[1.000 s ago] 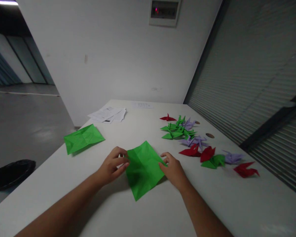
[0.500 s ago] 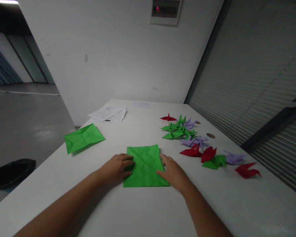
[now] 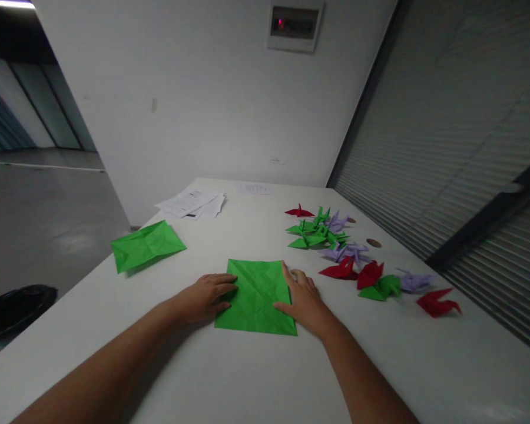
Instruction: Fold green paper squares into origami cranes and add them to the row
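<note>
A square sheet of green origami paper (image 3: 257, 300) lies flat on the white table in front of me, with fold creases across it. Along its left edge rests my left hand (image 3: 209, 296), fingers stretched out and touching the paper. My right hand (image 3: 304, 297) is spread over the right edge, its thumb on the sheet and its index finger at the far right corner. Neither hand grips anything. Farther to the left is a second creased green sheet (image 3: 149, 246), slightly raised off the table.
Folded paper cranes in green (image 3: 308, 235), lilac (image 3: 414, 281) and red (image 3: 437, 302) lie along the right side. Printed papers (image 3: 192, 204) are at the back left. A black-lined bin (image 3: 17, 312) stands beyond the left table edge (image 3: 77, 284). Blinds run along the right.
The green sheet has turned slightly clockwise under my hands. My right index finger has stretched out to the sheet's far right corner; the left hand stays at the left edge.
</note>
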Action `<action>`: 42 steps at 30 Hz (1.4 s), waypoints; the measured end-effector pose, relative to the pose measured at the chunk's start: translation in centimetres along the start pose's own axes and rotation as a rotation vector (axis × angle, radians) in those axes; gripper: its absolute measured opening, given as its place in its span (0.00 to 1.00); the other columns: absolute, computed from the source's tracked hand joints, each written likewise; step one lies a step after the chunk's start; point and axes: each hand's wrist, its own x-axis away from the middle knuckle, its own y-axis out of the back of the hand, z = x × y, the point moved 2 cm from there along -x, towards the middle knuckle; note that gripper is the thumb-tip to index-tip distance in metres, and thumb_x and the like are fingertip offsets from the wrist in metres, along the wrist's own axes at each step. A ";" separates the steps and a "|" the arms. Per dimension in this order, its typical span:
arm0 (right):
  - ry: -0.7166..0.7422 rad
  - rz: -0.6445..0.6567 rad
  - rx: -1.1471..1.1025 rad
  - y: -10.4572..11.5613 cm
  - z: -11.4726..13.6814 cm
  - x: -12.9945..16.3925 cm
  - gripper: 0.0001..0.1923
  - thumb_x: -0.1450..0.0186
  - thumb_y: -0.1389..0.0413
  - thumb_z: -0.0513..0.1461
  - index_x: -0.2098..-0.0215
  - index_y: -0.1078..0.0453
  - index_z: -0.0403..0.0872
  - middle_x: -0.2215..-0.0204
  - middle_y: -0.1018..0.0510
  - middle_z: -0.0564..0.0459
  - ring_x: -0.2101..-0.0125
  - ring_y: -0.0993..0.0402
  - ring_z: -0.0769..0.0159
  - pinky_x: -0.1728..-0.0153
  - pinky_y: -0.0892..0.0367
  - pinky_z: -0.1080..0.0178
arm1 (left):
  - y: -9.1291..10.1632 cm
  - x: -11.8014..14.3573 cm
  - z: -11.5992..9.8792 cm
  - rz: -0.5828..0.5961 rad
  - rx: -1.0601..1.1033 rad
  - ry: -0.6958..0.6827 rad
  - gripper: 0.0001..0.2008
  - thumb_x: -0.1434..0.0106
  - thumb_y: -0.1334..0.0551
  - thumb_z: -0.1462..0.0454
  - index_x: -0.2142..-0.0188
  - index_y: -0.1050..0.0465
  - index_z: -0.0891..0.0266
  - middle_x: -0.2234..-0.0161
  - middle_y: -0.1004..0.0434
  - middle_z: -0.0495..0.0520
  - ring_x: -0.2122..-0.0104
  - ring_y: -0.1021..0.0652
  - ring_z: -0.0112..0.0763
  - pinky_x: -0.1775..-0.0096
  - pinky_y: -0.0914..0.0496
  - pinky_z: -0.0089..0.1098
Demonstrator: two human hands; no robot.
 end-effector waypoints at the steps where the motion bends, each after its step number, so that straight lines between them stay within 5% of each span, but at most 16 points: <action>1: -0.009 0.026 0.017 0.1 -0.1 0.0 0.51 0.38 0.33 0.48 0.25 0.54 0.57 0.33 0.41 0.37 0.36 0.42 0.40 0.41 0.41 0.44 | -0.1 0.0 0.2 0.003 -0.001 0.002 0.25 0.32 0.36 0.61 0.37 0.31 0.57 0.33 0.34 0.64 0.35 0.31 0.51 0.36 0.36 0.52; 4: -0.032 0.091 0.066 0.2 -0.2 0.1 0.39 0.37 0.35 0.53 0.31 0.38 0.57 0.31 0.43 0.37 0.33 0.47 0.37 0.40 0.44 0.40 | -0.3 0.2 0.9 0.004 -0.023 0.009 0.25 0.32 0.37 0.61 0.36 0.31 0.56 0.32 0.36 0.63 0.34 0.33 0.52 0.35 0.39 0.55; 7: -0.007 0.092 0.072 0.2 -0.2 0.3 0.39 0.39 0.35 0.56 0.33 0.34 0.53 0.29 0.45 0.36 0.33 0.49 0.36 0.40 0.45 0.38 | -0.5 0.3 1.5 -0.024 -0.074 0.027 0.24 0.31 0.38 0.61 0.36 0.30 0.56 0.32 0.37 0.64 0.33 0.34 0.54 0.35 0.38 0.55; 12: 0.079 -0.040 0.014 0.2 -0.1 0.0 0.26 0.36 0.36 0.54 0.46 0.22 0.48 0.36 0.33 0.37 0.38 0.39 0.41 0.41 0.40 0.42 | 0.0 0.1 0.9 -0.132 -0.100 0.080 0.19 0.27 0.44 0.57 0.41 0.25 0.58 0.36 0.31 0.66 0.38 0.29 0.51 0.38 0.33 0.50; 16: 0.230 -0.149 -0.082 0.4 -0.3 -0.4 0.28 0.36 0.36 0.46 0.39 0.28 0.48 0.34 0.32 0.40 0.34 0.41 0.47 0.36 0.44 0.45 | 0.4 0.0 -0.7 -0.109 -0.042 0.075 0.30 0.33 0.37 0.47 0.38 0.30 0.59 0.40 0.28 0.66 0.42 0.26 0.53 0.42 0.31 0.51; 20: 0.324 -0.014 -0.108 0.3 -0.4 -0.3 0.35 0.35 0.37 0.44 0.31 0.38 0.50 0.31 0.36 0.41 0.31 0.43 0.50 0.32 0.52 0.42 | 0.1 0.1 -1.4 -0.058 -0.001 0.053 0.40 0.41 0.29 0.48 0.34 0.35 0.59 0.36 0.31 0.67 0.38 0.29 0.56 0.39 0.34 0.53; 23: 0.288 0.017 -0.059 0.4 -0.2 -0.2 0.30 0.35 0.36 0.44 0.36 0.32 0.49 0.37 0.28 0.41 0.36 0.35 0.49 0.33 0.54 0.40 | -0.1 0.0 -1.0 -0.061 0.021 0.087 0.35 0.40 0.29 0.56 0.35 0.33 0.60 0.35 0.33 0.67 0.36 0.31 0.54 0.36 0.36 0.51; 27: 0.285 -0.030 -0.041 0.8 0.0 0.0 0.27 0.38 0.32 0.46 0.42 0.26 0.48 0.44 0.22 0.41 0.42 0.30 0.47 0.38 0.44 0.44 | 0.1 0.0 -0.6 -0.091 0.051 0.097 0.29 0.36 0.33 0.58 0.37 0.31 0.60 0.35 0.32 0.65 0.37 0.30 0.50 0.35 0.36 0.48; 35: 0.402 0.086 -0.226 -0.3 -0.4 -0.2 0.42 0.39 0.31 0.47 0.30 0.38 0.48 0.31 0.37 0.39 0.30 0.45 0.48 0.31 0.52 0.43 | -0.2 0.0 -0.3 -0.080 0.076 0.091 0.35 0.40 0.29 0.53 0.36 0.32 0.59 0.35 0.32 0.65 0.38 0.30 0.53 0.37 0.36 0.50; 42: 0.431 0.026 -0.211 -0.2 -0.4 -0.6 0.35 0.42 0.29 0.44 0.38 0.28 0.48 0.39 0.25 0.40 0.37 0.33 0.48 0.31 0.54 0.40 | -0.4 0.1 0.1 -0.080 0.055 0.062 0.29 0.37 0.31 0.53 0.39 0.27 0.60 0.36 0.32 0.67 0.39 0.29 0.55 0.38 0.35 0.51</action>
